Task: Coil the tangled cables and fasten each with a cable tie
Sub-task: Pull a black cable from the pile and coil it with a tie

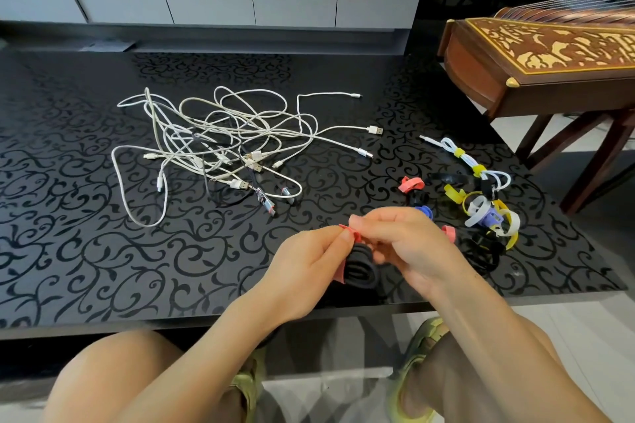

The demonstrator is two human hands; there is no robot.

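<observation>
Both hands are up at the near edge of the table point(103, 251), working one small black coil point(359, 268). The left hand point(309, 264) pinches the red tie point(350, 232) between thumb and forefinger right at the top of the loops. The right hand point(405, 244) has its fingers curled round the coil from the three o'clock side, forefinger reaching over onto the strap. The strap's other end shows down the coil's nine o'clock flank, so it looks partway round, not yet closed.

This cable looks light and soft, and I'd expect springy too: loosen the grip and the loops may fan out. The safest hold is across all the turns at once, where the strap crosses. The tie itself looks thin and floppy, best taken by its free tip.

Up at eleven o'clock from the hands sits the tangle point(220, 144) — pale cables, well apart and untouched, plugs poking out all round. They look limp and likely to snag, so a plug end seems the place to start. At two o'clock lie the spare ties point(481, 213), and beyond them a white cable point(464, 158) already bound in yellow.
</observation>
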